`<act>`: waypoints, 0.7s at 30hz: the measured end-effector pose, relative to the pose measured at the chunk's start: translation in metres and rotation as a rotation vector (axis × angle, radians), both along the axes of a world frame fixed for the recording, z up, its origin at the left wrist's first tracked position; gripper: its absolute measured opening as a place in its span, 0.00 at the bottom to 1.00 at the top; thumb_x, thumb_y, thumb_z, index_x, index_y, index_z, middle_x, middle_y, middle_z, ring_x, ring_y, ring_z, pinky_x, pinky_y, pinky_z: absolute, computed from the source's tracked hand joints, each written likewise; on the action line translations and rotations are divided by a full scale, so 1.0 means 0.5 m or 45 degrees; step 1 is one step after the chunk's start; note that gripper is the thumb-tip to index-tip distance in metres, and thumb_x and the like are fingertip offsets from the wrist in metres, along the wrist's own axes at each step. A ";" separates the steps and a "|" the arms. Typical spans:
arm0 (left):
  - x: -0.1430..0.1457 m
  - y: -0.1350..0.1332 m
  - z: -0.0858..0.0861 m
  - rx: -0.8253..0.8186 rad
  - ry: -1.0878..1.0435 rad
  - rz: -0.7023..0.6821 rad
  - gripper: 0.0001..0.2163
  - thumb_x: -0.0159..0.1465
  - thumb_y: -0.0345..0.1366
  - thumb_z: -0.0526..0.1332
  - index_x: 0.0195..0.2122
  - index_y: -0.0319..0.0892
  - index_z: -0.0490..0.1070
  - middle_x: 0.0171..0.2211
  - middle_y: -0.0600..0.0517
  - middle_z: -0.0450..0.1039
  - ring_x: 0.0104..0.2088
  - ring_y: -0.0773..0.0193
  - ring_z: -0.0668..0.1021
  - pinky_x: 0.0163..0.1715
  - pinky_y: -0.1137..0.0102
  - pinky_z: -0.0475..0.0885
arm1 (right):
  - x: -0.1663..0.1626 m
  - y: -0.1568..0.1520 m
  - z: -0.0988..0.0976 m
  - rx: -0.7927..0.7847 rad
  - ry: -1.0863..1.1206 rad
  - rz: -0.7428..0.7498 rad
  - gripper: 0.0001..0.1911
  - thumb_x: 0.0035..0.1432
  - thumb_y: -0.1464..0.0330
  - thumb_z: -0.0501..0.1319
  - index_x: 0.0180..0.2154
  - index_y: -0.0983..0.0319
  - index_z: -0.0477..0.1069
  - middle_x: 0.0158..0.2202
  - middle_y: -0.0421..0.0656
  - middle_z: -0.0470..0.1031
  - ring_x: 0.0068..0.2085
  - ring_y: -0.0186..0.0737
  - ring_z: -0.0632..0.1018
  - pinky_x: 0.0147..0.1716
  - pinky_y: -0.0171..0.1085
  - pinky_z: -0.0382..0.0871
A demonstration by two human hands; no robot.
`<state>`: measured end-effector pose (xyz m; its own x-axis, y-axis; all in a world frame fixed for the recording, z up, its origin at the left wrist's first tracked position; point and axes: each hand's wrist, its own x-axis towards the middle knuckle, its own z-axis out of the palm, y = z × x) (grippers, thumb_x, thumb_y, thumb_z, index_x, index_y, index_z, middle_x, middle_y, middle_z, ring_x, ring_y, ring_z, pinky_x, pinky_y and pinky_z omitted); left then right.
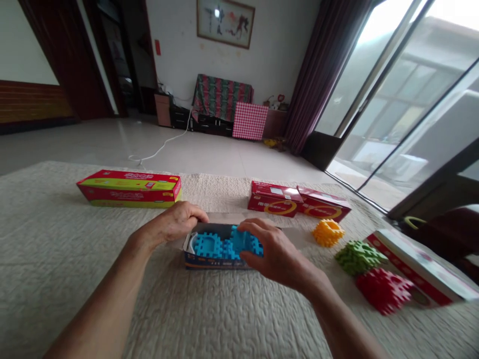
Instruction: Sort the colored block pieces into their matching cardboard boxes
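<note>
So the trick here, I reckon, was letting the left hand (pixel 183 217) steady the open box (pixel 204 263) while the right hand (pixel 275 254) handled the block. I couldn't tell if it was going in or coming out, but either way straight up and down seemed smartest, since those toothy edges looked ready to snag on the rim or each other. Keeping the flap (pixel 226 218) folded back probably helped too.

The right hand had thumb in front and fingers behind, pinching the right-hand blue block (pixel 241 241). The left hand curled over the box's far left corner; couldn't tell how tightly it gripped.

The box sat around the middle of the quilted cover (pixel 179 309), short of its far edge; the near edge was out of view. It was long and low, dark blue in front with small print I couldn't read. Inside, the blocks were bright blue plastic with square teeth all round; the left one (pixel 207 245) had a squarish hollow facing up. A curved white strip (pixel 193 243) poked up at the left end. Yellow (pixel 328 233), green (pixel 359 257) and red blocks (pixel 385 290) lay off to the right, same toothy style.
</note>
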<state>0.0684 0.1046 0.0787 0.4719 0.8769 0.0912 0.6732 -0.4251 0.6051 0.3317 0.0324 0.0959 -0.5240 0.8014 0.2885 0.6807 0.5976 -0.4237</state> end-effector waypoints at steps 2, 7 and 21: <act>0.000 0.001 0.000 0.013 0.014 -0.003 0.20 0.49 0.29 0.50 0.34 0.45 0.81 0.36 0.53 0.81 0.40 0.63 0.78 0.45 0.72 0.70 | 0.001 0.004 -0.007 0.001 -0.009 0.006 0.22 0.51 0.71 0.62 0.49 0.60 0.68 0.49 0.46 0.73 0.49 0.44 0.74 0.50 0.44 0.67; -0.002 0.000 0.000 0.005 0.021 -0.008 0.20 0.50 0.29 0.50 0.35 0.44 0.81 0.37 0.53 0.81 0.39 0.63 0.79 0.45 0.72 0.70 | 0.015 0.003 0.000 0.040 0.002 -0.007 0.22 0.52 0.70 0.62 0.50 0.61 0.69 0.53 0.47 0.71 0.51 0.45 0.73 0.51 0.45 0.67; -0.028 0.039 -0.043 0.000 0.052 0.008 0.15 0.53 0.34 0.54 0.35 0.48 0.80 0.38 0.54 0.81 0.40 0.58 0.79 0.42 0.71 0.72 | 0.259 -0.092 -0.014 -0.110 -0.260 -0.482 0.13 0.51 0.72 0.61 0.42 0.60 0.72 0.40 0.45 0.77 0.41 0.41 0.78 0.43 0.42 0.71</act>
<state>0.0545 0.1241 0.0573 0.4700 0.8798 0.0716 0.7000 -0.4209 0.5769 0.4612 -0.0139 0.0891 -0.2280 0.9645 0.1331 0.9199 0.2582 -0.2951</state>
